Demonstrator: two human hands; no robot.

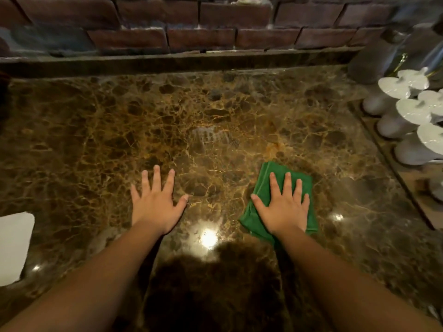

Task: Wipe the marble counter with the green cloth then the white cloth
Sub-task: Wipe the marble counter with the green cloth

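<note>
A brown, veined marble counter (215, 111) fills the view. On it, right of centre, lies a folded green cloth (263, 180). My right hand (284, 207) presses flat on top of that cloth with fingers spread. My left hand (157, 202) rests flat on the bare marble to the left, fingers apart and holding nothing. A white cloth (14, 245) lies at the counter's left edge, well left of my left hand and partly cut off by the frame.
A brick wall (191, 22) with a low stone ledge (179, 61) runs along the back. Several white cups with lids (407, 109) stand on a tray (393, 161) at the right. A smeared streak (211, 137) shows mid-counter.
</note>
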